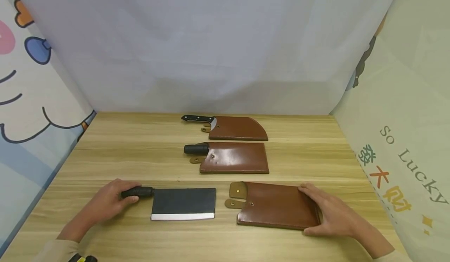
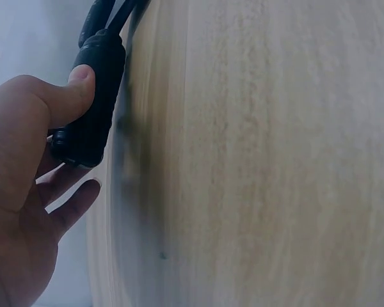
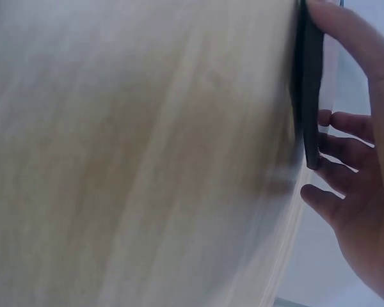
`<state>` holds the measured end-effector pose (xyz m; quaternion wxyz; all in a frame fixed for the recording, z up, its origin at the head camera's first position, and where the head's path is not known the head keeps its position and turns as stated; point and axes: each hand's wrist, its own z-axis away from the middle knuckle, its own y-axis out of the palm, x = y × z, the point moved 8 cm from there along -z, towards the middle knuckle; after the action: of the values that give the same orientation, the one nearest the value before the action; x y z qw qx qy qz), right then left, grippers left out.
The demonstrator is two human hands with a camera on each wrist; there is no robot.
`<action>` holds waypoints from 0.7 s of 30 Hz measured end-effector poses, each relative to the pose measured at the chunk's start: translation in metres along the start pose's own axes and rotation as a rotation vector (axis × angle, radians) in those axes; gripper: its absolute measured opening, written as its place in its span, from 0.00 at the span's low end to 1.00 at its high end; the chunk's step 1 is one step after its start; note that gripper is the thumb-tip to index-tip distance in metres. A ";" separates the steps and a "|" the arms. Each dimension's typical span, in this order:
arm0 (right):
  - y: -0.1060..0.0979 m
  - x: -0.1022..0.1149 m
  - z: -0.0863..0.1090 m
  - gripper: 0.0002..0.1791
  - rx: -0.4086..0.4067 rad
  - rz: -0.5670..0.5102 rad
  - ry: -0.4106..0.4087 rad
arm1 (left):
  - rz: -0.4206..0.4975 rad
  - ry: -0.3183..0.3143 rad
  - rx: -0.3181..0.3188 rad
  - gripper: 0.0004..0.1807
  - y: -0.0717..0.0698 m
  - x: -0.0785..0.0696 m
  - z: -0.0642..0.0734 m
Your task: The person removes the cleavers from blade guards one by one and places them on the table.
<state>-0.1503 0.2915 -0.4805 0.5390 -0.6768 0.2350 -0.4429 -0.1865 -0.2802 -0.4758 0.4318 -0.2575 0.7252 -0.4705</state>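
My left hand [image 1: 114,200] pinches the black handle [image 2: 104,96] of a cleaver [image 1: 184,202] between thumb and fingers. The cleaver's dark rectangular blade points right, its bright edge toward me. Across from its tip is a brown leather knife sheath [image 1: 277,205], its strap and snap flap loose at the left, open end. My right hand [image 1: 332,213] grips that sheath at its right end, thumb at the near corner and fingers at the far one. In the right wrist view the sheath [image 3: 309,89] shows edge-on between thumb and fingers.
Farther back on the wooden table [image 1: 123,148] lie two more brown sheaths, a rectangular one [image 1: 239,158] with a black knife handle [image 1: 195,149] sticking out, and a curved one [image 1: 240,128] with a riveted black handle [image 1: 198,118]. Cloth walls enclose the back and sides.
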 end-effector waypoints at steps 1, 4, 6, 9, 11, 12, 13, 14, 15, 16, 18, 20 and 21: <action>0.001 0.000 0.000 0.62 0.005 -0.002 0.004 | 0.003 -0.008 0.004 0.20 0.000 0.001 0.001; 0.001 -0.001 -0.001 0.63 0.017 0.004 0.004 | 0.018 -0.040 0.038 0.20 0.002 0.003 0.001; -0.001 0.000 -0.001 0.62 0.015 0.001 -0.003 | 0.018 -0.064 0.059 0.21 0.002 0.004 -0.001; -0.010 0.000 -0.005 0.60 -0.013 -0.001 -0.014 | 0.021 -0.112 0.095 0.24 0.000 0.005 -0.007; -0.021 -0.002 -0.009 0.57 -0.038 -0.010 -0.005 | 0.028 -0.145 0.103 0.27 -0.004 0.003 -0.014; -0.027 -0.002 -0.013 0.55 -0.051 -0.005 -0.003 | 0.026 -0.152 0.104 0.28 -0.006 0.001 -0.018; -0.033 -0.002 -0.016 0.54 -0.063 -0.003 0.000 | 0.030 -0.162 0.103 0.28 -0.007 -0.001 -0.023; -0.038 -0.003 -0.020 0.53 -0.073 0.000 0.006 | 0.034 -0.166 0.096 0.29 -0.009 -0.003 -0.028; -0.043 -0.003 -0.024 0.52 -0.083 0.005 0.007 | 0.031 -0.164 0.090 0.30 -0.010 -0.006 -0.034; -0.047 -0.003 -0.029 0.52 -0.090 0.009 0.007 | 0.030 -0.162 0.082 0.31 -0.011 -0.008 -0.040; -0.052 -0.003 -0.038 0.51 -0.099 0.015 0.009 | 0.024 -0.166 0.069 0.33 -0.010 -0.012 -0.051; -0.055 -0.002 -0.048 0.50 -0.102 0.022 0.010 | 0.031 -0.175 0.059 0.36 -0.009 -0.015 -0.063; -0.056 -0.001 -0.053 0.50 -0.104 0.022 0.009 | 0.033 -0.176 0.055 0.37 -0.008 -0.016 -0.069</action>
<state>-0.2053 0.2820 -0.4274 0.5069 -0.6993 0.2676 -0.4271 -0.2387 -0.2393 -0.4500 0.5084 -0.2741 0.6754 -0.4585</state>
